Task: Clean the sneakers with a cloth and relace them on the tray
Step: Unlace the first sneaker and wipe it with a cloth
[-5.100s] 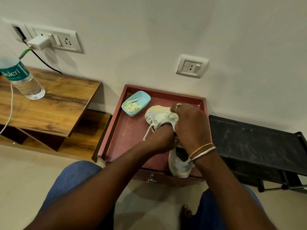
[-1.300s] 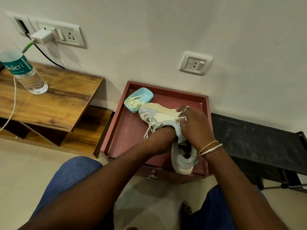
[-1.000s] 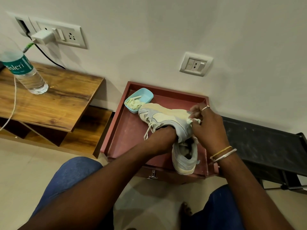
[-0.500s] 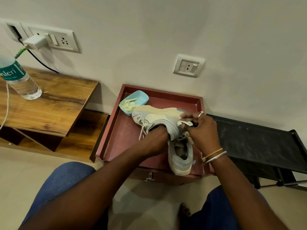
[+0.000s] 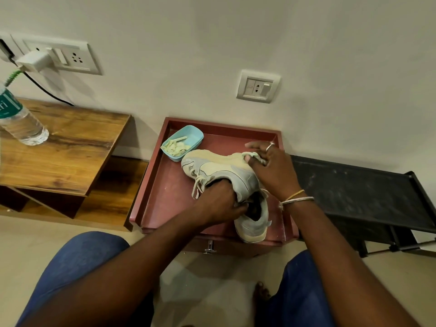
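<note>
A pale grey and cream sneaker (image 5: 219, 167) lies tipped on its side over the dark red tray (image 5: 165, 197), its toe toward the back left. My left hand (image 5: 219, 204) grips it from below at the opening. My right hand (image 5: 271, 171) holds a small pale cloth (image 5: 253, 155) against the sneaker's sole edge near the heel. A second sneaker (image 5: 253, 223) stands on the tray under the first, heel at the tray's front edge. Loose lace ends (image 5: 197, 185) hang from the held sneaker.
A light blue dish (image 5: 186, 140) with pale strips sits in the tray's back left corner. A wooden side table (image 5: 59, 149) with a water bottle (image 5: 18, 121) stands on the left. A black rack (image 5: 354, 192) adjoins the tray on the right. My knees are below.
My right hand has slid with the cloth from the sneaker's upper side to its heel end on the right. The left hand kept its grip, and the sneaker has tipped further onto its side.
</note>
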